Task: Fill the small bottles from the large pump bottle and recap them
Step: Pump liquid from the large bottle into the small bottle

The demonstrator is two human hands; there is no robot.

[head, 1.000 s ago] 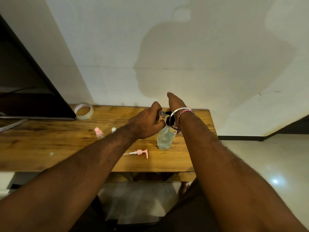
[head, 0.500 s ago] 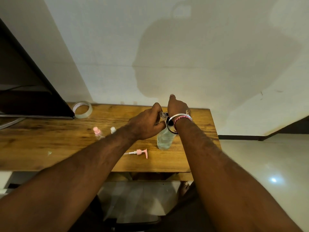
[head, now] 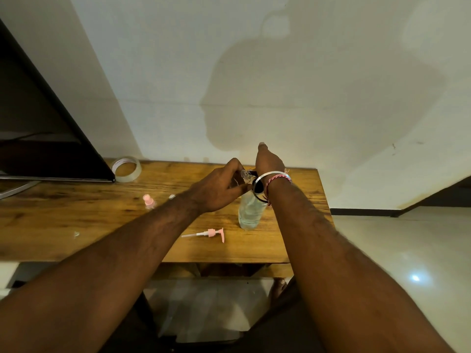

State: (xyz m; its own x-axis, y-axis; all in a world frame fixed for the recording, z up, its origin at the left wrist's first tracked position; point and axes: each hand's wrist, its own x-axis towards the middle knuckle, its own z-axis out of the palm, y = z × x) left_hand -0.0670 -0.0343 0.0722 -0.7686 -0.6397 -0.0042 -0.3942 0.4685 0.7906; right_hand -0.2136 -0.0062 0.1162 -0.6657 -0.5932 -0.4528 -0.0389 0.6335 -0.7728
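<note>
Large bottle (head: 249,212) upright on tabletop (head: 76,212). Left hand (head: 216,187) pinches small bottle (head: 245,174) at its pump; right hand (head: 269,161) above pump, grip unclear. We keep small mouth under spout, press slowly — avoid overflow. Pink-capped bottle (head: 148,201) left of large one.

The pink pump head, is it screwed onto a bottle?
No, the pink pump head lies loose on the wooden table, beside the large bottle.

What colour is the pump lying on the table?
Pink, with a white tube: the pump, clearest in the head view.
</note>
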